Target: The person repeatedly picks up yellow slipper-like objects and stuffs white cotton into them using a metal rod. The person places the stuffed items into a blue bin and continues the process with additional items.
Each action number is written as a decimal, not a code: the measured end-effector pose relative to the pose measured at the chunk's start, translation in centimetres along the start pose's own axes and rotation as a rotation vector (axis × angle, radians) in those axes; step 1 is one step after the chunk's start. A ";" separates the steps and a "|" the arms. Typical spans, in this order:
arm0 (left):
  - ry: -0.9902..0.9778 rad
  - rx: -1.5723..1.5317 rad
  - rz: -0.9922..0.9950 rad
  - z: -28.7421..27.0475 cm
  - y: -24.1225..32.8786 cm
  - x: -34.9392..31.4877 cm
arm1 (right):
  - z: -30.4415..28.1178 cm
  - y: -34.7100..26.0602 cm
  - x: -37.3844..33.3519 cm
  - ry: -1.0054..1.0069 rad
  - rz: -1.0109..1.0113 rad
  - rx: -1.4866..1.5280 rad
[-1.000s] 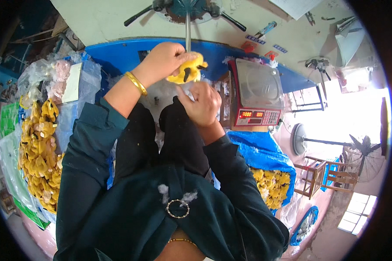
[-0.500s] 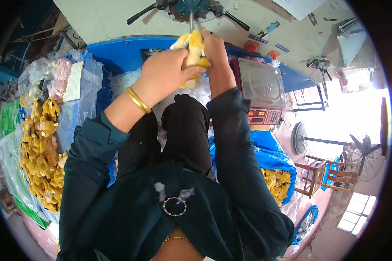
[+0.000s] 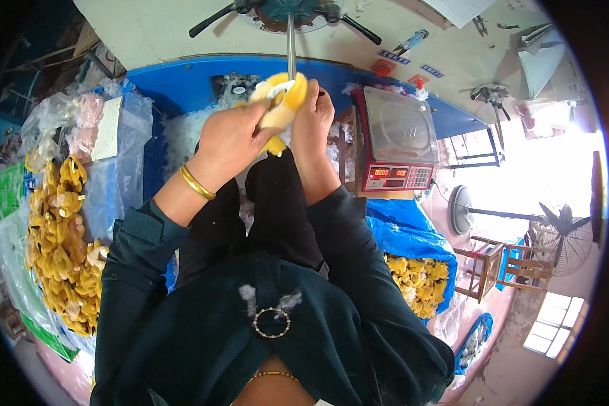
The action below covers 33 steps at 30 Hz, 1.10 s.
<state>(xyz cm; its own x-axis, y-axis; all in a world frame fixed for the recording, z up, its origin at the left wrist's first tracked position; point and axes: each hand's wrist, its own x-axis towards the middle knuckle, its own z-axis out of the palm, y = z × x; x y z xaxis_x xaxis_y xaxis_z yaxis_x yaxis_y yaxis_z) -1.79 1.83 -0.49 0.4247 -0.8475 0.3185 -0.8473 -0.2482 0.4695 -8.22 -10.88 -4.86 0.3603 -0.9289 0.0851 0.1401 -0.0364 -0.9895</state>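
A small yellow and cream plush toy (image 3: 287, 108) is between my hands, in front of my lap. My left hand (image 3: 229, 139), with a gold bangle at its wrist, grips the toy's left side with the thumb and fingers closed. My right hand (image 3: 311, 128) presses around its right side, most of its fingers hidden. White shows at an opening in the top of the toy. A thin metal tube (image 3: 291, 49) comes down from a dark green machine part (image 3: 287, 9) and reaches the toy's top edge; whether its tip is inside, I cannot tell.
Heaped yellow plush pieces (image 3: 61, 250) lie at left; more fill a blue bag (image 3: 413, 233) at right. A red scale (image 3: 396, 177) stands right of my hands. White fluff (image 3: 183, 139) lies in the blue-edged trough. Black-handled levers (image 3: 358, 27) flank the tube.
Both hands and the toy have moved down toward my lap, baring more of the tube. The toy has turned, so its opening and white inside now show. The view has shifted slightly.
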 end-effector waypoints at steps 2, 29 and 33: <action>0.009 -0.003 0.010 0.1 0.1 -0.6 | -0.3 -0.3 -1.1 -0.012 -0.013 0.017; 0.111 0.008 -0.143 6.5 -0.4 4.0 | 1.6 1.7 9.5 -0.633 0.191 0.208; 0.058 0.119 -0.122 6.3 -0.6 5.4 | 2.0 1.4 11.1 -0.631 0.254 0.251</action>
<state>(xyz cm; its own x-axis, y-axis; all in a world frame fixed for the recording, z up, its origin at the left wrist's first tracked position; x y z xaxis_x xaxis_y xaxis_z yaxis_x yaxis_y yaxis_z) -1.00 -5.53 -4.26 0.5413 -0.7801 0.3138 -0.8187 -0.4041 0.4079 -2.22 -20.51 -5.09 0.8629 -0.5050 -0.0174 0.1615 0.3084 -0.9374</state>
